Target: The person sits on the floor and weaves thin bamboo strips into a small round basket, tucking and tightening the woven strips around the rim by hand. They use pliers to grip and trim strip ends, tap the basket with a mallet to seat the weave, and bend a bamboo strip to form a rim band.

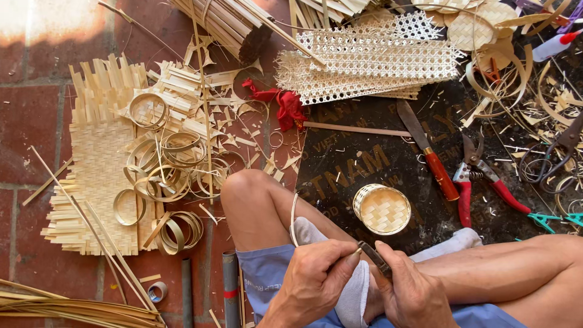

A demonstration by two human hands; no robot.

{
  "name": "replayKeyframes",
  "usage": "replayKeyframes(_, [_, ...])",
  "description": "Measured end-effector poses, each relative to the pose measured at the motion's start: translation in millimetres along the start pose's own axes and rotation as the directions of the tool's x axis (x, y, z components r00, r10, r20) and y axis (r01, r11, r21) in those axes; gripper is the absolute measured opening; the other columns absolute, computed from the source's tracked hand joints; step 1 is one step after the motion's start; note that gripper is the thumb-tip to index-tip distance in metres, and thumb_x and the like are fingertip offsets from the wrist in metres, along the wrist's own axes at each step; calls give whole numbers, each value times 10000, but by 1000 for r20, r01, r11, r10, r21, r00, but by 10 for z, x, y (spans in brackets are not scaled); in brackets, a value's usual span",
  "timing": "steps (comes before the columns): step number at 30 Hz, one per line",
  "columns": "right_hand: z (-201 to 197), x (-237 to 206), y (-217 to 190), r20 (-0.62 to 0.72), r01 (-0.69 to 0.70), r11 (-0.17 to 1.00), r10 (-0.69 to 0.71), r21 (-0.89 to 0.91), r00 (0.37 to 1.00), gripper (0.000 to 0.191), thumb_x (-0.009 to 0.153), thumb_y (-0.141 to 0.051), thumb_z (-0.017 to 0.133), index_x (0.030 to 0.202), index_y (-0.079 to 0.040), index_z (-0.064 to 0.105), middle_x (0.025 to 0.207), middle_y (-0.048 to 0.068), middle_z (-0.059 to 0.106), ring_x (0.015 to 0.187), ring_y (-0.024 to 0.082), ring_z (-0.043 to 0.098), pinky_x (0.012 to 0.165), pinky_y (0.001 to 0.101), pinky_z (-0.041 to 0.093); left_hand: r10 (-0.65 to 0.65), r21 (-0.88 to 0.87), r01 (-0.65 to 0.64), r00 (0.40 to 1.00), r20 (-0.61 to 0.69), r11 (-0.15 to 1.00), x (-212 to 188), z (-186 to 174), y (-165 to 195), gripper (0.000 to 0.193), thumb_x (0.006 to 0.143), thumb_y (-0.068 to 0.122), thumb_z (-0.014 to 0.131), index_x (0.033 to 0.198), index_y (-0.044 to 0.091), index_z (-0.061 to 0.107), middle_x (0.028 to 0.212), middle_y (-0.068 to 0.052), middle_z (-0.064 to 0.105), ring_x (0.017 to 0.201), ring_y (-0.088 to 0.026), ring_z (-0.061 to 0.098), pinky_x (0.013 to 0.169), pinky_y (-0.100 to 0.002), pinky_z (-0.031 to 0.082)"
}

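Note:
My left hand (316, 280) pinches a thin bamboo strip (293, 218) that curves up over my bare knee. My right hand (412, 291) grips a small dark knife (375, 257) whose tip meets the strip between the two hands. Both hands rest over a white cloth (355, 294) on my lap. A small round woven bamboo basket (382, 209) sits on the dark mat (358, 158) just beyond my hands.
A red-handled knife (432, 159) and red pruning shears (480, 179) lie right of the basket. Woven cane mesh (370, 61) lies at the top. A woven bamboo mat (100, 170), several bamboo rings (164, 176) and shavings cover the brick floor at left. A red cloth (286, 106) lies centre.

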State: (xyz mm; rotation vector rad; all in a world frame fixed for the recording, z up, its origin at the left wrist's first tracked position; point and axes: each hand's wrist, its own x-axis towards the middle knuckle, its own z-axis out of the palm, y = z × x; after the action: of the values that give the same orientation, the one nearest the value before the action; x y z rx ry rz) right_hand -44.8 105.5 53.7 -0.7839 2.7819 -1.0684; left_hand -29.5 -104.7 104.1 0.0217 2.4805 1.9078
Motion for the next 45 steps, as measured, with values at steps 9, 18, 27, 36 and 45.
replayKeyframes(9, [94,-41,162,394,-328,745,94,582,914,229,905,-158,723,1070,-17,651,747,72,661,606,155,704,539,272,564,-9,-98,17,996,86,995,-78,-66,-141,102,986,82,712,961,-5,665,796,-127,670,676,-272,669,604,-346,519])
replayKeyframes(18, [166,-156,242,707,-645,394,-18,655,707,261,990,-264,645,1052,-11,634,743,30,658,587,84,574,500,238,456,-18,-100,34,988,155,994,-197,-185,-277,126,992,112,700,921,10,678,729,-113,627,600,-258,624,554,-349,478])
replayKeyframes(27, [166,-76,-62,14,81,941,-91,327,996,314,893,-134,734,1151,-1,615,855,133,682,705,281,701,606,355,540,50,4,-50,998,-33,999,-247,-17,-258,41,909,19,726,924,2,692,724,-116,648,614,-263,655,546,-361,495])
replayKeyframes(36, [24,-304,125,472,-358,702,35,616,881,166,965,-129,756,1004,-20,637,757,90,669,594,199,689,546,337,536,24,-25,-20,989,146,999,-290,54,-386,50,885,16,750,870,-3,706,666,-89,626,555,-209,637,504,-349,472])
replayKeyframes(45, [-449,-630,698,351,-565,319,530,761,772,276,893,-168,730,1124,-26,678,769,-22,617,640,53,513,534,215,423,101,-180,-28,904,416,983,-325,-784,-836,114,859,-17,807,958,-21,752,700,-83,608,663,-201,599,585,-355,429])
